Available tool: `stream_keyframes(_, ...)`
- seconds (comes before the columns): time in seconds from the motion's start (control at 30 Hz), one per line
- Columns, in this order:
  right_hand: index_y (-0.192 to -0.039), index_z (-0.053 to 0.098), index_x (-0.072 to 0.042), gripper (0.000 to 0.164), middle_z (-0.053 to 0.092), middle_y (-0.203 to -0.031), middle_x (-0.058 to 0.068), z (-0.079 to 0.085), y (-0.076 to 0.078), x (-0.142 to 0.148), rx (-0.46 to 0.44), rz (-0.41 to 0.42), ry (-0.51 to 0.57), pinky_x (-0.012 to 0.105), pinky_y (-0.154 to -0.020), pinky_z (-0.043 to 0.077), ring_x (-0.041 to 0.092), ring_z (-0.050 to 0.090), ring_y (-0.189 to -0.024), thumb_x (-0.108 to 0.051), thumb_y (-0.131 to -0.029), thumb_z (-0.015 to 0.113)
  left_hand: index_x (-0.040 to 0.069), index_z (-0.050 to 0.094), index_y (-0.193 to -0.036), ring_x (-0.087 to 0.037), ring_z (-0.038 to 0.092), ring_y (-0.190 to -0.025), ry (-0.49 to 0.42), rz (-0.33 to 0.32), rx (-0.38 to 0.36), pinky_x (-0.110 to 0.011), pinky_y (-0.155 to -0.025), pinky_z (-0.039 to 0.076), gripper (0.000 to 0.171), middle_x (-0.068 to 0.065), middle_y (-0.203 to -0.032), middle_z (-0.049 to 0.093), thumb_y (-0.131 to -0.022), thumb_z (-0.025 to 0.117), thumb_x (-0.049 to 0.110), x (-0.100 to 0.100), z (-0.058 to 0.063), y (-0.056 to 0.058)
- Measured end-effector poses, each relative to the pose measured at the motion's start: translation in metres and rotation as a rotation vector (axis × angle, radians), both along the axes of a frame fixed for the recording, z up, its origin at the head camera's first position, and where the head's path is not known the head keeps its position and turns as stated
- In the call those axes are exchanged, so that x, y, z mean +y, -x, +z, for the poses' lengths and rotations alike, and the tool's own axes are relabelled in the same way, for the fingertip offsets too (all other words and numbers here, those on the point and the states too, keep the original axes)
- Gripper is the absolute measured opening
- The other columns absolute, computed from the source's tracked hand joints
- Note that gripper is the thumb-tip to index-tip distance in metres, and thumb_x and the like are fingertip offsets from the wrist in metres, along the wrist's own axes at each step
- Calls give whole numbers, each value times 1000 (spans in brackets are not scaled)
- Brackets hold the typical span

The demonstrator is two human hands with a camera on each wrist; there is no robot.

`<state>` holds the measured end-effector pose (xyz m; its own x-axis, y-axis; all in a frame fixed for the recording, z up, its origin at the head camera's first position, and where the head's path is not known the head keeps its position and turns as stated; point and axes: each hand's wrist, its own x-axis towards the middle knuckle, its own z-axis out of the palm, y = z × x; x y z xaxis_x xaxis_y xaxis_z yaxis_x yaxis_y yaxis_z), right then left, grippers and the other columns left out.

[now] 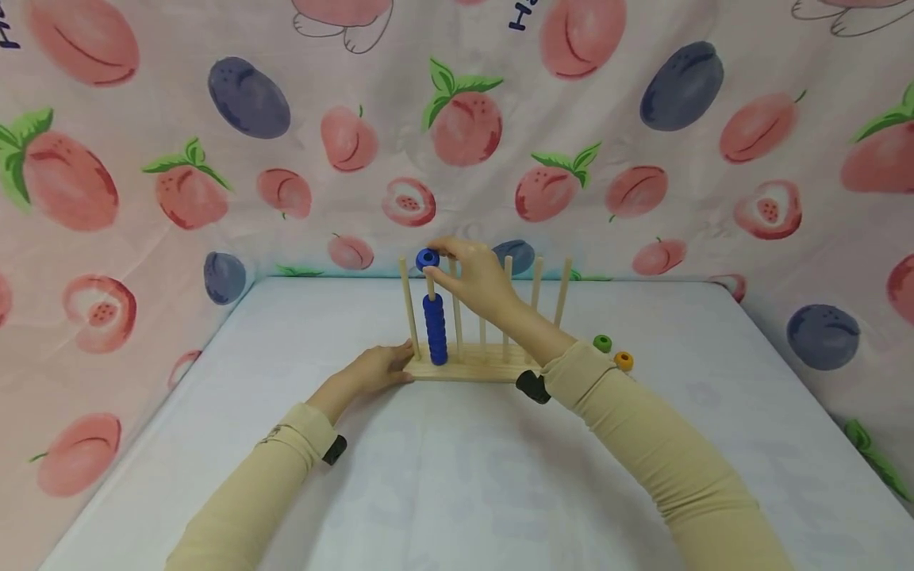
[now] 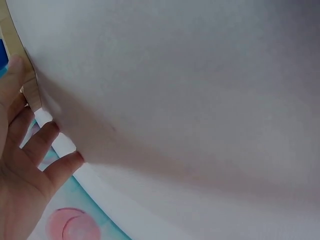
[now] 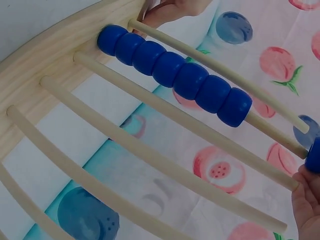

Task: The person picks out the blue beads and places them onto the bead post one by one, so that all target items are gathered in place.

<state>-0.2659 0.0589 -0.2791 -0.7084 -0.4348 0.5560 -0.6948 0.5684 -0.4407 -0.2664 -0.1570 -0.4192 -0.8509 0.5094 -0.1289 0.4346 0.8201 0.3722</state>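
Note:
A wooden bead stand [image 1: 464, 371] with several upright pegs rests on the table. On its second peg from the left is a stack of blue beads [image 1: 435, 331]. My right hand [image 1: 480, 277] pinches one more blue bead [image 1: 428, 259] between thumb and fingers at the top of that peg. In the right wrist view this held bead [image 3: 313, 157] meets the peg's tip; whether the tip is inside its hole I cannot tell. With thumb in front and fingers around the end, my left hand [image 1: 374, 369] holds the stand's left end, also seen in the left wrist view.
A green bead [image 1: 602, 343] and an orange bead [image 1: 624, 362] lie on the table right of the stand, beside my right sleeve. The white tabletop [image 1: 457, 476] reaches back to a fruit-patterned cloth [image 1: 457, 198]. Bare pegs [image 1: 535, 285] stand right of the blue stack.

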Motion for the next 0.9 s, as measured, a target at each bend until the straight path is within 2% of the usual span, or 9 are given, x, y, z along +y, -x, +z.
stream_keyframes(0.3, -119, 61, -1, 34, 69, -111, 12, -1, 0, -3, 6, -50, -21, 36, -91, 53, 23, 65, -103, -22, -92, 61, -4, 39, -139, -41, 44, -128, -14, -20, 17, -51, -109, 35, 61, -19, -146, 37, -92, 61, 27, 2, -1, -3)
stream_keyframes(0.9, -119, 59, -2, 33, 69, -111, 13, 7, 0, -9, -22, -74, -133, 36, -89, 54, 25, 65, -105, -24, -94, 58, -3, 34, -142, -41, 43, -129, -17, -19, 12, -51, -109, 35, 63, -18, -145, 38, -92, 60, 27, -2, -1, -1)
